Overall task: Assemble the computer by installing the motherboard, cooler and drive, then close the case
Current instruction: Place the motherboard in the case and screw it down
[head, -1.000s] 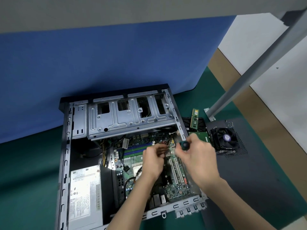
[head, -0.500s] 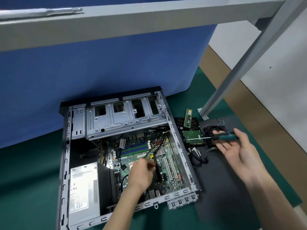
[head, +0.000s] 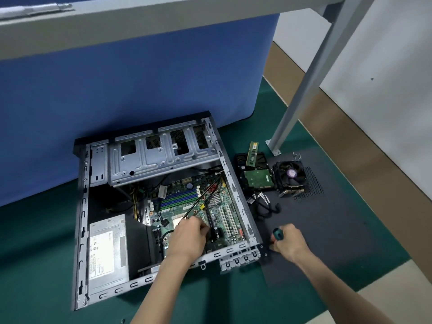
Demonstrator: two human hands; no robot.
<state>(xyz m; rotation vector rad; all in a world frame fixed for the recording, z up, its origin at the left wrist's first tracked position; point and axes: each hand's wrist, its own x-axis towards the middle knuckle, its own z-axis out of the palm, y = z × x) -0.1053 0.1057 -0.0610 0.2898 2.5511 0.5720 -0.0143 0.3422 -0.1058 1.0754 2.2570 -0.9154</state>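
The open computer case (head: 81, 206) lies flat with the green motherboard (head: 187, 202) inside it. My left hand (head: 189, 237) rests on the board's near part, fingers curled around something I cannot make out. My right hand (head: 288, 242) is outside the case's right corner, closed on a green-handled screwdriver (head: 277, 235) above the dark side panel (head: 327, 230). The cooler (head: 291, 175) with its black fan stands on that panel. The drive (head: 257, 177) lies circuit side up beside the cooler.
A memory stick (head: 252, 153) lies on a black part behind the drive. Loose black cables (head: 264, 204) lie right of the case. The power supply (head: 107, 251) fills the case's near left. A grey table leg (head: 304, 90) stands at the back right.
My right hand carried the screwdriver from the motherboard out to the cooler, then back near the case's right corner. My left hand slid toward the board's near part.
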